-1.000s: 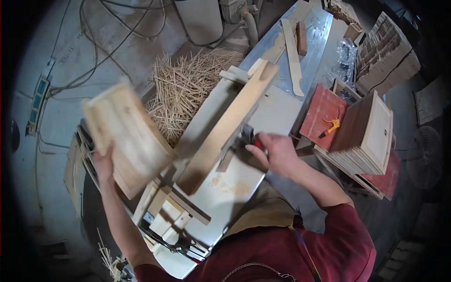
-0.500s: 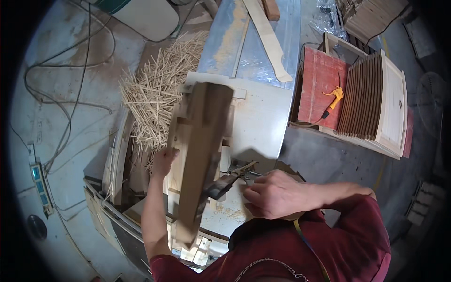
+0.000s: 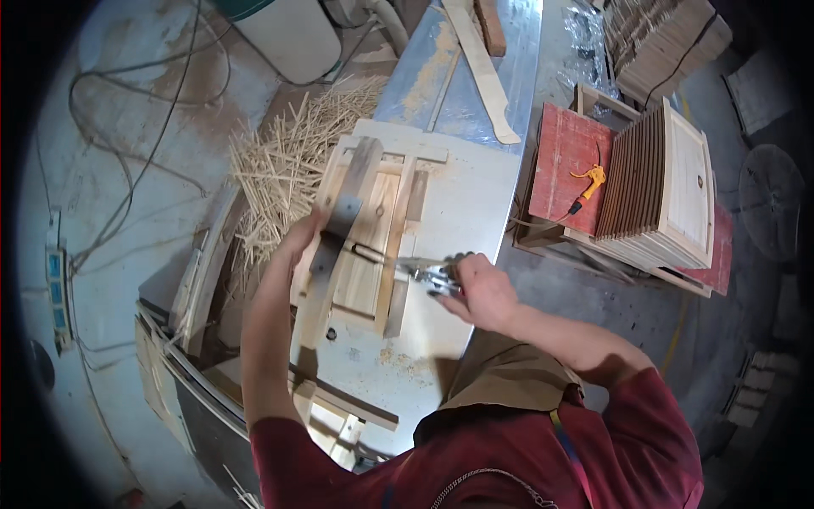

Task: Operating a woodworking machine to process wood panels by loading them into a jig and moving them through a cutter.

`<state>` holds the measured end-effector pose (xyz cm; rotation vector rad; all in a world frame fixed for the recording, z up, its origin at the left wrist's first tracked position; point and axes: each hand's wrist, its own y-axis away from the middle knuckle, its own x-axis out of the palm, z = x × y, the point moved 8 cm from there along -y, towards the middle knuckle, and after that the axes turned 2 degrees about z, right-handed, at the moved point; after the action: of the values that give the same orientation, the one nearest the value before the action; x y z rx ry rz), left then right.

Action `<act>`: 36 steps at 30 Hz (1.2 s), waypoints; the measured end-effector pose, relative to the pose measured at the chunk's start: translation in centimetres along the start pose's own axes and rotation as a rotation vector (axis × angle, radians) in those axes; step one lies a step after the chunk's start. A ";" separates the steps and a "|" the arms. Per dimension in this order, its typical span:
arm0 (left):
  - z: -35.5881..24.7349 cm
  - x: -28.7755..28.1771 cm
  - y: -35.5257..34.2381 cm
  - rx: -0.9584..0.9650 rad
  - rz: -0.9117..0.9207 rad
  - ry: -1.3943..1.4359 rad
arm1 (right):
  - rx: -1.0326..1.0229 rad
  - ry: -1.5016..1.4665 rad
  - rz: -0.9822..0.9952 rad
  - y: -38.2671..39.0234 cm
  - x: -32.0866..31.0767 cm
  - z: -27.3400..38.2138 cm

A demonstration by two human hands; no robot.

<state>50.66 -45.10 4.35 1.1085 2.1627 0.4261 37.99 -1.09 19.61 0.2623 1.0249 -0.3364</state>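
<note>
My left hand [image 3: 303, 235] is closed at the left side of a long wooden bar [image 3: 359, 163] with a dark metal plate [image 3: 343, 216], partly hidden by motion blur. The bar lies lengthwise along the left part of a framed wooden jig. Inside that frame is a pale wooden panel [image 3: 367, 293], visible right of the bar. My right hand [image 3: 479, 293] grips the handle of a metal toggle clamp [image 3: 428, 276], whose arm reaches left across the panel toward the bar. The jig sits on a white bench top [image 3: 471, 195] dusted with sawdust.
Thin wood offcuts [image 3: 280, 170] pile left of the bench. A metal extension [image 3: 415, 76] holds a shaped strip [image 3: 475, 68]. At right stand stacked panels [image 3: 636, 178], a red board [image 3: 568, 148] with a yellow air gun [image 3: 593, 182], and a fan [image 3: 767, 199]. Cables [image 3: 127, 161] cross the left floor.
The panel my left hand held in the air now lies in the jig. The bar and clamp have shifted over it, my hands moving with them. The camera view has also shifted.
</note>
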 end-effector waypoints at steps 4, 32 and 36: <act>-2.3 -2.9 6.3 0.298 -0.186 -0.082 | 0.073 -0.257 -0.040 0.5 0.7 0.4; 30.7 35.4 59.6 -0.860 -1.536 0.621 | 0.406 0.402 0.063 -21.7 -1.5 -19.6; 28.5 31.6 60.6 -0.774 -1.739 0.917 | 0.399 0.371 0.126 -23.0 -0.8 -22.3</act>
<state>92.81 15.77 3.99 -1.6270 2.3141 0.7888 11.05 -13.96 7.95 0.7674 1.2948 -0.3849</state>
